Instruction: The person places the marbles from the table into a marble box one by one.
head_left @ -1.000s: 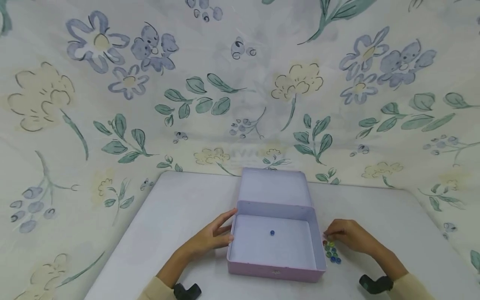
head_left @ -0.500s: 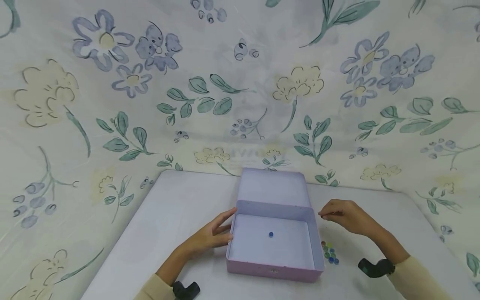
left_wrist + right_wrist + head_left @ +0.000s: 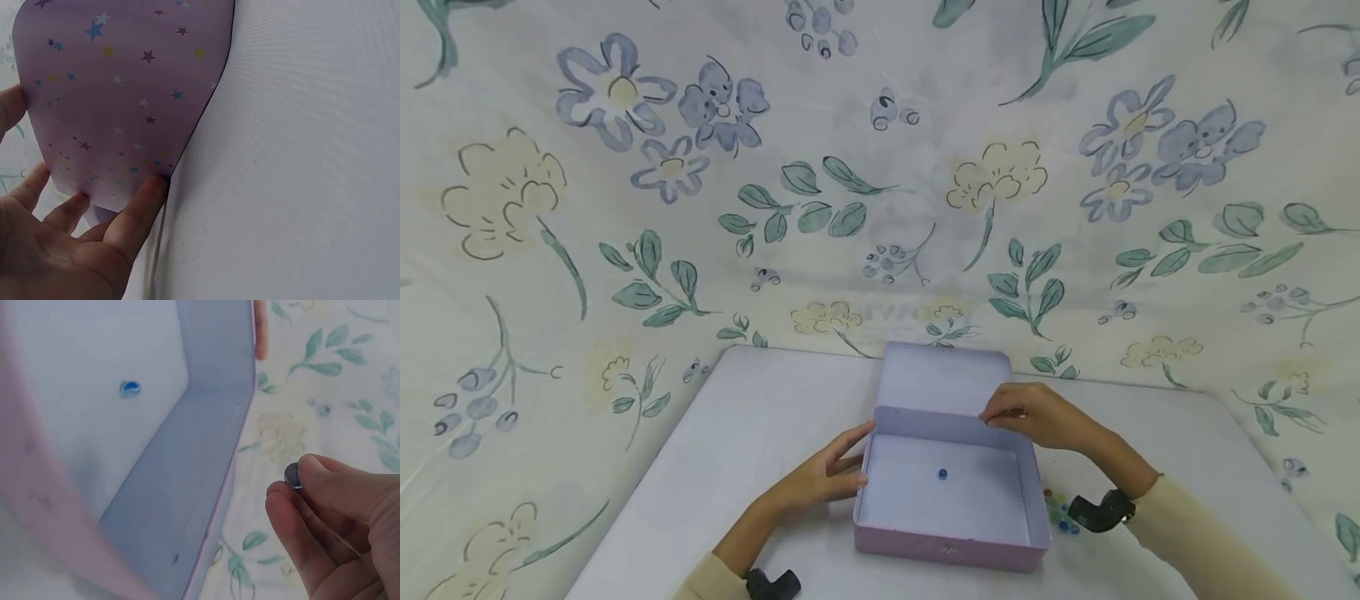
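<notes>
An open pink tin box (image 3: 917, 540) with a lilac inside stands on the table, its lid tipped back. One blue marble (image 3: 943, 474) lies on its floor. My right hand (image 3: 1045, 417) is above the box's back right part, pinching a dark, bluish marble (image 3: 292, 475) between thumb and fingertips. Against the box's left side rests my left hand (image 3: 811, 482), its extended fingertips touching the star-printed wall (image 3: 119, 94) in the left wrist view. Several coloured marbles (image 3: 1051, 502) lie on the table by the box's right side, partly hidden behind the right wrist camera.
The white table (image 3: 775, 400) reaches back to a floral cloth (image 3: 917, 192) hanging behind it. The raised lid (image 3: 940, 379) stands near that cloth at the rear of the box. A black wrist camera (image 3: 1101, 511) hangs under the right wrist.
My right hand has lifted a marble from the group on the right, then moved up and left over the box. The left hand has stayed at the box's side.
</notes>
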Tool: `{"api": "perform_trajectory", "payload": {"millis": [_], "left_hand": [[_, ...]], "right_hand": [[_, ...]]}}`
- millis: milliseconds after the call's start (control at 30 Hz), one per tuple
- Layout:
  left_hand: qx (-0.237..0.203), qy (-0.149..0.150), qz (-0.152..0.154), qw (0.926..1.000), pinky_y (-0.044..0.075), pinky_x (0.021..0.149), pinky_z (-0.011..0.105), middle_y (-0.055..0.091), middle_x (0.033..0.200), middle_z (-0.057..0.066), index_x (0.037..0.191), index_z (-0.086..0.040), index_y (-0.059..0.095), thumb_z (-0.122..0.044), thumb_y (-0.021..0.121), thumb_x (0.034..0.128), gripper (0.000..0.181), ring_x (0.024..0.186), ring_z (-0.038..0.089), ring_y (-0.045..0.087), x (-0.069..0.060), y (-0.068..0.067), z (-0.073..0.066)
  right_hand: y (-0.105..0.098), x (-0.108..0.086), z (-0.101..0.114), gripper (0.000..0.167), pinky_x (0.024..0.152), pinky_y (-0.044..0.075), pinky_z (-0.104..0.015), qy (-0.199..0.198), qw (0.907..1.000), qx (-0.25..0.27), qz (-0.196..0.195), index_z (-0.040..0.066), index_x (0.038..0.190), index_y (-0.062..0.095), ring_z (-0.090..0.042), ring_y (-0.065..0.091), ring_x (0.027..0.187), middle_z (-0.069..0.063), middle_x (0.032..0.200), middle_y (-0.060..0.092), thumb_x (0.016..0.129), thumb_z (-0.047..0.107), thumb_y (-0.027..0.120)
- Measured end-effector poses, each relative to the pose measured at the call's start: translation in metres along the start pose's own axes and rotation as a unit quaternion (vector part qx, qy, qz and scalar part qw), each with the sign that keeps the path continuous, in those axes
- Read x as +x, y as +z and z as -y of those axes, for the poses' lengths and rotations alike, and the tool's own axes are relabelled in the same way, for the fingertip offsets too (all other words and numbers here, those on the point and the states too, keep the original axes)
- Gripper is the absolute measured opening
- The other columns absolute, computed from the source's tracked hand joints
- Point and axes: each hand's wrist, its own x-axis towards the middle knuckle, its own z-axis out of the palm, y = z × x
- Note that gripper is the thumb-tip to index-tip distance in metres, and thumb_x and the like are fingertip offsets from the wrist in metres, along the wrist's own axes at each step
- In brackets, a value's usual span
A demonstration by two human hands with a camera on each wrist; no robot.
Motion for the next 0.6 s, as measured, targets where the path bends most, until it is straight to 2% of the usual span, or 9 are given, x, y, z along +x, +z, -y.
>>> {"api": "perform_trajectory", "payload": {"millis": [100, 300, 600], "left_hand": [[0.001, 0.003, 0.001, 1.0000, 0.045, 0.109, 0.054, 0.003, 0.170, 0.006, 0.160, -0.031, 0.018, -0.018, 0.062, 0.0990, 0.076, 0.150, 0.051, 0.018, 0.000, 0.000, 0.002], [0.000, 0.002, 0.003, 1.0000, 0.045, 0.110, 0.054, 0.002, 0.170, 0.004, 0.160, -0.032, 0.018, -0.017, 0.062, 0.0989, 0.076, 0.150, 0.050, 0.017, 0.001, -0.001, 0.004], [0.002, 0.007, 0.005, 1.0000, 0.046, 0.109, 0.054, 0.001, 0.170, 0.004, 0.160, -0.030, 0.018, -0.017, 0.062, 0.0990, 0.077, 0.150, 0.052, 0.016, 0.002, -0.002, 0.003]], "right_hand": [[0.007, 0.013, 0.007, 0.020, 0.079, 0.059, -0.022, -0.016, 0.9998, -0.006, 0.007, 0.015, 0.099, 0.078, -0.005, 0.067, 0.090, 0.006, 0.096, 0.073, 0.087, 0.000, 0.073], [0.026, 0.034, 0.015, 0.018, 0.081, 0.058, -0.021, -0.045, 0.9985, 0.011, 0.031, 0.011, 0.101, 0.078, -0.007, 0.067, 0.090, 0.001, 0.097, 0.073, 0.088, 0.000, 0.072], [0.063, 0.051, 0.016, 0.013, 0.075, 0.056, -0.016, -0.048, 0.9960, 0.020, 0.072, 0.003, 0.100, 0.078, -0.003, 0.065, 0.084, -0.002, 0.093, 0.072, 0.090, 0.002, 0.071]]}}
